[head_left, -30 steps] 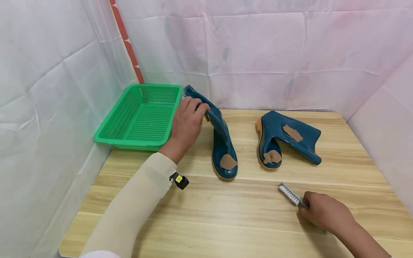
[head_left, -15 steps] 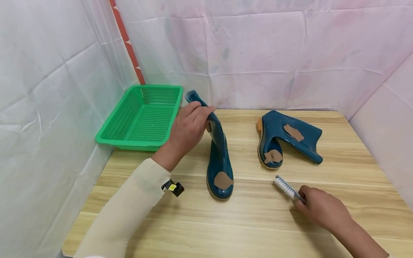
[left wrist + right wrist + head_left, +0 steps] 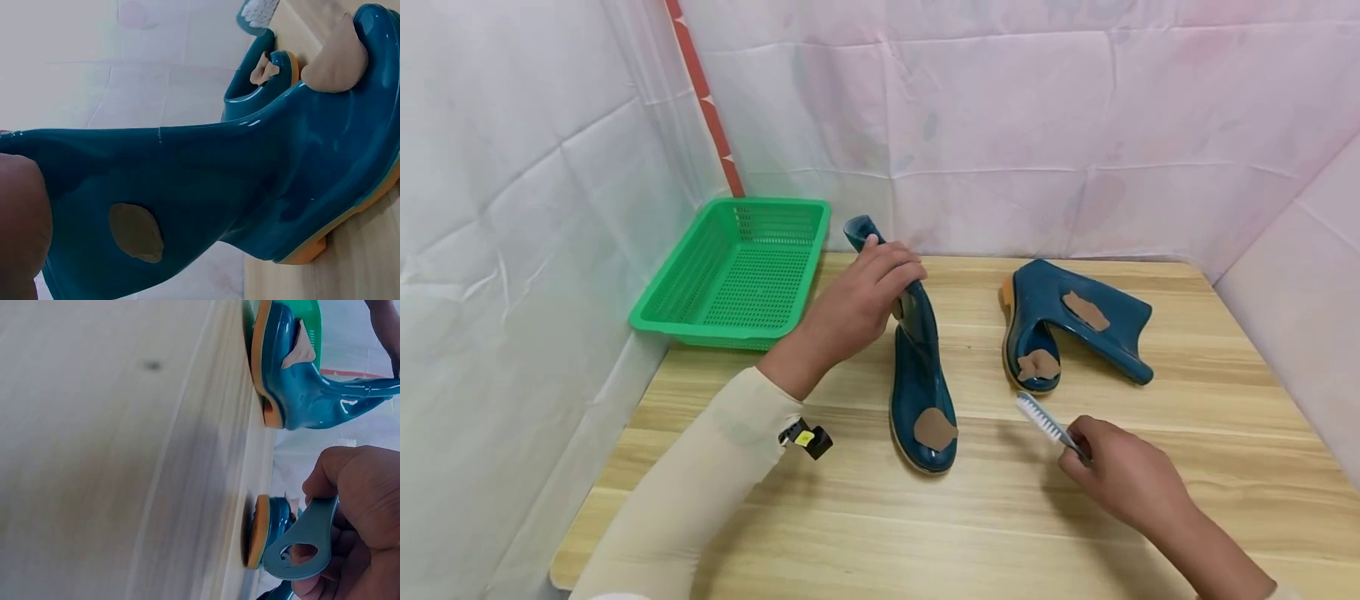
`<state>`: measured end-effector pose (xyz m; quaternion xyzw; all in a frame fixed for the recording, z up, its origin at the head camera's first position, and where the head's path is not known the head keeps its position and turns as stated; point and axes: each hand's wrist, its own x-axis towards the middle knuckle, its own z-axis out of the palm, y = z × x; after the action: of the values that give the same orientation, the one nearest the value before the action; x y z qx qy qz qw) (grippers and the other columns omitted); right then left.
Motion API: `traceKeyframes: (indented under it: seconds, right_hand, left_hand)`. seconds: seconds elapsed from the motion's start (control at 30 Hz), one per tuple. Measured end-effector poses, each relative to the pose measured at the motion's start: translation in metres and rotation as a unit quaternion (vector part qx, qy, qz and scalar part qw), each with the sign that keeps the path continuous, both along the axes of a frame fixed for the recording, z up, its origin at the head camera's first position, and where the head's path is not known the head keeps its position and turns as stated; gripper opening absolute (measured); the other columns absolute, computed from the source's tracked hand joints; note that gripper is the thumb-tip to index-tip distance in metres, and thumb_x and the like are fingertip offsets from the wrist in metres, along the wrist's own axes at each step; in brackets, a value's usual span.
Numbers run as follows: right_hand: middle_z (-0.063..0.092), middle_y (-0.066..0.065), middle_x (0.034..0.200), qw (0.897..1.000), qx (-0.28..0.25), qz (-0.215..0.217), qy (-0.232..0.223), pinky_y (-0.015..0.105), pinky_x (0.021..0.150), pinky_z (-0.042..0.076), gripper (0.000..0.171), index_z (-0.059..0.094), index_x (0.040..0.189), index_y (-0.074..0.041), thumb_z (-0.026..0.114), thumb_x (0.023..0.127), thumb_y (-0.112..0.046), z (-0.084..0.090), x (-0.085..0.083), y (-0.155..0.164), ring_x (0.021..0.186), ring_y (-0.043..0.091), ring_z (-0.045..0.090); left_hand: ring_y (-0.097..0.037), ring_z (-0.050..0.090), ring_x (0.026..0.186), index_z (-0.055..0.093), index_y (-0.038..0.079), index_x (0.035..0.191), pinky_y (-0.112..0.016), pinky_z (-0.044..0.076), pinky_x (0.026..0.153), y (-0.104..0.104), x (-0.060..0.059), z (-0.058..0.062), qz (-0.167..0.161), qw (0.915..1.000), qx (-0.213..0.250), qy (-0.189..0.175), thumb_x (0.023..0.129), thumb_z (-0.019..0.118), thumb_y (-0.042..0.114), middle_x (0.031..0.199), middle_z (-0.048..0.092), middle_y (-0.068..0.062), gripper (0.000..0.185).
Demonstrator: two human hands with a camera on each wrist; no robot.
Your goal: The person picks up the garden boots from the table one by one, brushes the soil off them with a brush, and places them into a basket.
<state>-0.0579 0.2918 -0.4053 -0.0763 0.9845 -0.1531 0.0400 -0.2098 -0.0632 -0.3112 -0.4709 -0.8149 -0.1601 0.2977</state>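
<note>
My left hand [image 3: 876, 292] grips the upper shaft of a blue rubber boot [image 3: 917, 367], which stands on its sole with the toe towards me. A brown patch [image 3: 936, 428] sits on its toe, and another brown patch [image 3: 136, 232] shows on the shaft in the left wrist view. My right hand [image 3: 1123, 475] holds a brush [image 3: 1043, 419] by its grey-blue handle [image 3: 306, 540], white bristles facing left, above the table. Beyond the brush is a second blue boot [image 3: 1078, 312], its shaft flopped over to the right, with brown patches on toe and shaft.
A green plastic basket [image 3: 730, 333] stands at the back left of the wooden table [image 3: 820, 533]. Pale cloth walls [image 3: 1000, 125] enclose the back and sides. A red strip [image 3: 703, 96] runs down the back left corner.
My left hand has brought the gripped boot nearer to me, then slightly right, its shaft rising more upright. My right hand has moved the brush left and a little farther from me.
</note>
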Motion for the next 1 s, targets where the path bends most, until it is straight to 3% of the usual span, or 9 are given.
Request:
traceKeyframes:
  seconds: [0.17, 0.33, 0.5, 0.6, 0.67, 0.77, 0.83, 0.9, 1.0]
  right_hand:
    - [0.049, -0.006, 0.069, 1.0, -0.009, 0.006, 0.013, 0.029, 0.046, 0.032, 0.012, 0.066, 0.095, -0.01, 0.072, 0.089, -0.019, 0.002, -0.003, -0.008, 0.056, 0.012, 0.043]
    - [0.049, -0.004, 0.07, 0.999, -0.039, 0.011, 0.017, 0.028, 0.046, 0.033, 0.01, 0.065, 0.098, -0.008, 0.067, 0.092, -0.016, 0.003, -0.005, -0.017, 0.055, 0.012, 0.043]
    - [0.043, -0.005, 0.062, 0.997, -0.058, 0.03, 0.043, 0.025, 0.043, 0.031, 0.008, 0.058, 0.103, -0.007, 0.059, 0.098, -0.013, 0.002, -0.006, -0.025, 0.049, 0.009, 0.039]
    - [0.043, -0.008, 0.061, 0.995, -0.062, 0.044, 0.066, 0.024, 0.041, 0.03, 0.012, 0.059, 0.111, -0.009, 0.058, 0.099, -0.011, 0.002, -0.007, -0.03, 0.046, 0.007, 0.036]
    - [0.054, -0.006, 0.068, 0.994, -0.057, 0.058, 0.079, 0.024, 0.044, 0.034, 0.017, 0.062, 0.116, -0.009, 0.059, 0.1, -0.012, 0.003, -0.009, -0.033, 0.051, 0.006, 0.043]
    - [0.07, 0.006, 0.099, 0.992, -0.053, 0.077, 0.084, 0.034, 0.058, 0.051, 0.03, 0.063, 0.129, -0.007, 0.059, 0.104, -0.023, 0.004, -0.011, -0.039, 0.075, 0.015, 0.063]
    - [0.068, 0.01, 0.118, 0.991, -0.052, 0.091, 0.086, 0.042, 0.07, 0.055, 0.04, 0.061, 0.138, -0.004, 0.056, 0.107, -0.029, 0.005, -0.012, -0.043, 0.095, 0.023, 0.066]
    - [0.067, 0.006, 0.111, 0.989, -0.055, 0.102, 0.089, 0.041, 0.071, 0.054, 0.045, 0.056, 0.145, -0.004, 0.052, 0.109, -0.031, 0.005, -0.012, -0.048, 0.095, 0.022, 0.063]
    - [0.055, -0.005, 0.089, 0.986, -0.05, 0.116, 0.112, 0.029, 0.062, 0.044, 0.044, 0.055, 0.149, -0.008, 0.056, 0.108, -0.024, 0.006, -0.014, -0.054, 0.077, 0.012, 0.05]
  left_hand:
    - [-0.027, 0.057, 0.117, 0.057, 0.002, 0.127, -0.038, 0.03, 0.12, 0.0, -0.004, 0.001, 0.003, 0.9998, 0.014, -0.013, 0.098, 0.051, -0.016, 0.119, 0.062, -0.013, 0.034]
    - [-0.029, 0.057, 0.115, 0.065, -0.001, 0.12, -0.032, 0.042, 0.109, -0.004, -0.009, -0.001, 0.039, 0.9978, 0.045, 0.031, 0.101, 0.056, -0.008, 0.116, 0.067, -0.014, 0.023]
    - [-0.031, 0.059, 0.121, 0.067, -0.001, 0.115, -0.036, 0.038, 0.115, -0.006, -0.012, -0.005, 0.052, 0.9958, 0.062, 0.043, 0.1, 0.057, -0.009, 0.122, 0.067, -0.015, 0.02]
    - [-0.031, 0.057, 0.129, 0.067, -0.001, 0.12, -0.043, 0.033, 0.119, -0.004, -0.011, -0.006, 0.063, 0.9959, 0.054, 0.033, 0.1, 0.057, -0.009, 0.131, 0.065, -0.015, 0.024]
    - [-0.031, 0.054, 0.134, 0.066, 0.0, 0.123, -0.046, 0.032, 0.119, -0.001, -0.01, -0.006, 0.077, 0.9955, 0.05, 0.025, 0.1, 0.056, -0.008, 0.137, 0.063, -0.015, 0.026]
    - [-0.028, 0.049, 0.14, 0.065, 0.002, 0.125, -0.049, 0.028, 0.12, 0.003, -0.009, -0.006, 0.095, 0.9944, 0.045, 0.007, 0.102, 0.054, -0.005, 0.144, 0.059, -0.013, 0.026]
    - [-0.027, 0.045, 0.142, 0.064, 0.002, 0.124, -0.051, 0.025, 0.121, 0.005, -0.009, -0.005, 0.098, 0.9941, 0.046, -0.009, 0.104, 0.053, -0.003, 0.148, 0.055, -0.013, 0.023]
    - [-0.025, 0.041, 0.145, 0.063, 0.003, 0.123, -0.052, 0.021, 0.122, 0.006, -0.009, -0.004, 0.095, 0.9939, 0.048, -0.03, 0.105, 0.052, -0.002, 0.152, 0.051, -0.013, 0.021]
    - [-0.024, 0.037, 0.148, 0.06, 0.003, 0.122, -0.052, 0.018, 0.122, 0.007, -0.009, -0.003, 0.084, 0.9934, 0.05, -0.06, 0.106, 0.05, -0.001, 0.156, 0.046, -0.013, 0.019]
